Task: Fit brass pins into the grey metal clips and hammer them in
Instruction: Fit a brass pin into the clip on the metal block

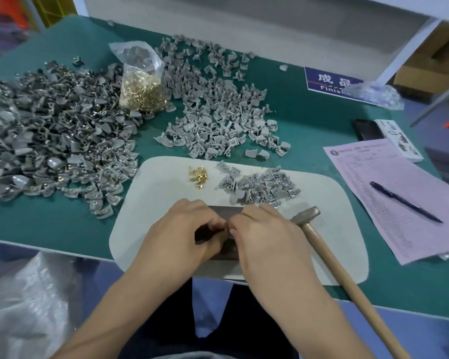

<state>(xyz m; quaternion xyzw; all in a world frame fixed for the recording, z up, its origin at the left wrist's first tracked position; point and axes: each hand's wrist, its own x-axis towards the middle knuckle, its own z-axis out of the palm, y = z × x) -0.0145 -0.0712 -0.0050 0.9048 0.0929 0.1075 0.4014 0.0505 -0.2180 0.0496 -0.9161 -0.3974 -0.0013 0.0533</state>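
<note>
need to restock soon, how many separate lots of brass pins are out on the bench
2: a clear bag of brass pins stands at the back between the clip piles, and a small loose heap lies on the white mat. A pin between the fingertips may be hidden.

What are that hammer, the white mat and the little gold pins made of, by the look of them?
Hammer: dull grey metal head, pale handle that looks like plain wood.
White mat: matte with soft rounded corners, probably felt or foam; cannot tell which.
Gold pins: bright yellow shine, likely brass.
</note>
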